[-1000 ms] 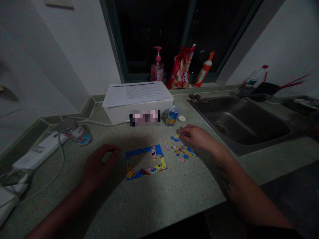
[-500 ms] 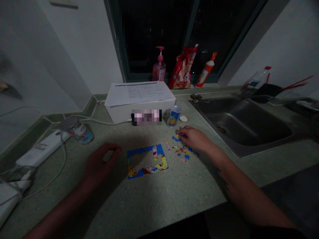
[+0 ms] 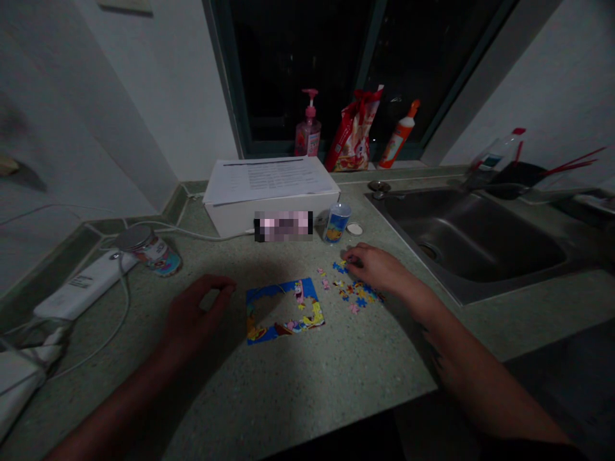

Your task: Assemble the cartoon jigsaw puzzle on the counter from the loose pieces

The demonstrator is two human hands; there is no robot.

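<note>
A partly assembled jigsaw puzzle [image 3: 314, 324] lies on the counter, its border joined around a gap in the middle. To its right is a loose spread of small puzzle pieces [image 3: 361, 302], mostly blue, yellow and pink. Over the far side of that spread, my right hand [image 3: 377, 266] pinches what looks like a small dark puzzle piece, mostly hidden by the fingers. My left hand [image 3: 199, 307] rests left of the puzzle, thumb and forefinger curled together in a loop, with nothing visible in them. A blue printed can [image 3: 337, 224] stands behind the pieces, its round lid [image 3: 354, 228] beside it.
A white box [image 3: 230, 218] with printed paper on top stands at the back, a cabled device [image 3: 283, 226] before it. On the left are a lidded jar [image 3: 161, 255] and a power strip [image 3: 86, 288]. A steel sink [image 3: 480, 237] lies right; bottles and a red bag [image 3: 355, 134] line the windowsill.
Almost nothing differs. The view has shifted very slightly, and both hands keep their places beside the puzzle and over the loose pieces.
</note>
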